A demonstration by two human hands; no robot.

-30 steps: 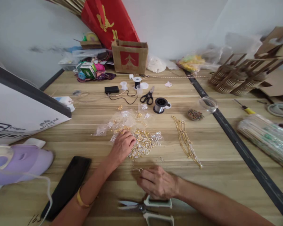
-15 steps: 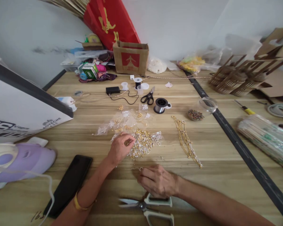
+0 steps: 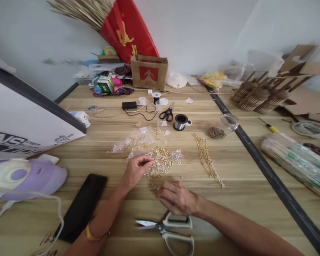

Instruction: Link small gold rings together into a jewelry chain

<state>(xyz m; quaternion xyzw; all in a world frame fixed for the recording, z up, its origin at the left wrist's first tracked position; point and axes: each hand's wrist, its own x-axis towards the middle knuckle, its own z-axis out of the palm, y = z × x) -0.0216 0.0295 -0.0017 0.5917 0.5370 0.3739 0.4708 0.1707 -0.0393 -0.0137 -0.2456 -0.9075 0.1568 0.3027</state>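
My left hand (image 3: 138, 170) is at the left edge of a pile of small gold and silver beads and findings (image 3: 160, 161). Its thumb and forefinger are pinched together; whatever lies between the tips is too small to make out. Nearer to me, my right hand (image 3: 177, 197) is closed, knuckles up, with a short thin chain (image 3: 154, 188) sticking out leftward at its fingertips. Just below that hand lie white-handled scissors (image 3: 160, 227), blades apart and pointing left. To the right, gold and silver chains (image 3: 206, 160) lie in a bundle.
Small plastic bags of findings (image 3: 144, 137) lie behind the pile. Farther back are a wire spool (image 3: 180, 122), black scissors (image 3: 167, 112) and a tipped jar of beads (image 3: 217, 132). A phone (image 3: 81, 208) lies left of my forearm; wrapped sticks (image 3: 296, 163) lie right.
The view has shifted slightly. My left hand's thumb and forefinger stay pinched beside the pile. My right hand has moved slightly up, the chain still at its fingertips.
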